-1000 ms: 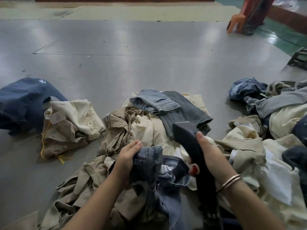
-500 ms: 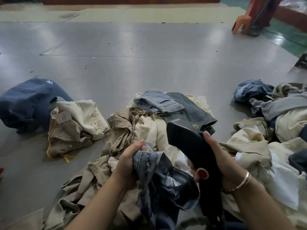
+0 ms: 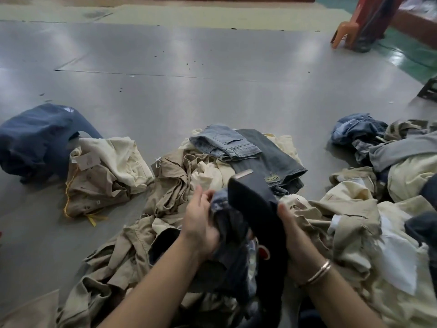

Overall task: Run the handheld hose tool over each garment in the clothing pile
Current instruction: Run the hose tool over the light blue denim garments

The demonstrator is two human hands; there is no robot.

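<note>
1. A dark handheld hose tool (image 3: 253, 204) sits at lower centre of the frame, its long axis running from the bottom centre up and to the left, with the flat head (image 3: 243, 174) at the top end.
2. The right hand (image 3: 295, 237) grips the tool's body from its right side, fingers wrapped behind it; a red button (image 3: 263, 253) shows on the handle just left of this hand.
3. The left hand (image 3: 201, 223) pinches a bunched blue denim garment (image 3: 227, 233), fingers curled over its top edge, holding it directly left of and touching the tool.
4. The tool's head lies just above and to the right of the left hand; the coming pass likely sweeps down the denim, toward the bottom of the frame.
5. Beneath both hands spreads a pile of khaki and cream clothes (image 3: 170, 192), with folded jeans (image 3: 227, 143) at its upper edge.
6. A second heap (image 3: 354, 209) crowds the right side, close to the right hand.
7. A smaller bundle (image 3: 104, 171) and a navy garment (image 3: 40, 136) lie well apart at left.
8. Grey floor (image 3: 189, 95) fills the upper frame, open room beyond the pile.
</note>
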